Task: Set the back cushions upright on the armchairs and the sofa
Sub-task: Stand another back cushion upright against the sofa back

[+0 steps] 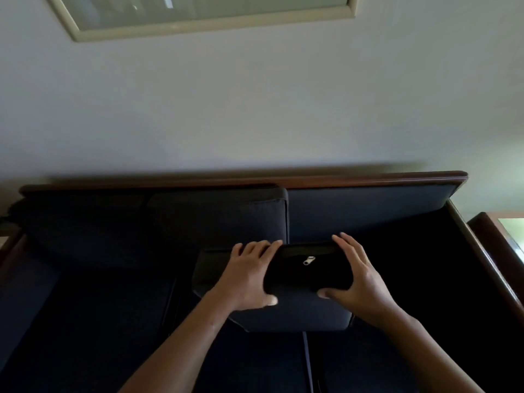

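A dark navy back cushion point(295, 310) is held in front of me over the sofa seat, its zipper edge with a silver pull turned up toward me. My left hand point(249, 275) grips that edge from the left and my right hand point(355, 275) grips it from the right. Another navy back cushion point(218, 219) stands upright against the sofa back, left of centre. To its right the sofa back point(368, 205) is bare, with no cushion in front of it.
The sofa has a dark wooden frame point(255, 178) along the top and a wooden arm point(487, 251) on the right. It stands against a pale wall with a framed picture point(204, 26) above. A wooden side table point(507, 225) shows at the right edge.
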### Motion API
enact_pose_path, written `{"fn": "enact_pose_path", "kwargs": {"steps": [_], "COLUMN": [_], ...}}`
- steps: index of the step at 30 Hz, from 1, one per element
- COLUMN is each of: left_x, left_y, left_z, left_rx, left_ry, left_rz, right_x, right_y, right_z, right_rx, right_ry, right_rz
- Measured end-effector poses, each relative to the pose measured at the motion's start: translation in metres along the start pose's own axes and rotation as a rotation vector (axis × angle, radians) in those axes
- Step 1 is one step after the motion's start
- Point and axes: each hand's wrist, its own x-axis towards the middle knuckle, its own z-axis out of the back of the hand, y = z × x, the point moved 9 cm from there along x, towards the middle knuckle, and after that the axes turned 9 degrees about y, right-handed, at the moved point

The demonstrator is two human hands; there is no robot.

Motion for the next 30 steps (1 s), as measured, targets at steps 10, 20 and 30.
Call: {"fn": "enact_pose_path", "kwargs": {"steps": [10,20,30], "left_x": [-0.025,-0.055,-0.080], "left_y": [0.044,0.058,0.002], "left_z": [-0.021,-0.040,0.075], "left_rx": [-0.463,-0.955,-0.664], "left_ry": [0.017,-0.282,-0.360], "left_rz": [0.095,0.290,0.024], "right_x": [0.027,0.018,-0.014], "right_y": [0.032,0.041,0.023], "right_z": [-0.050,-0.043,-0.011], "right_rx": [-0.739,-0.652,-0.225], "right_ry": [0.282,0.080,-0.130], "right_rz": [0.066,0.239,0.252]}}
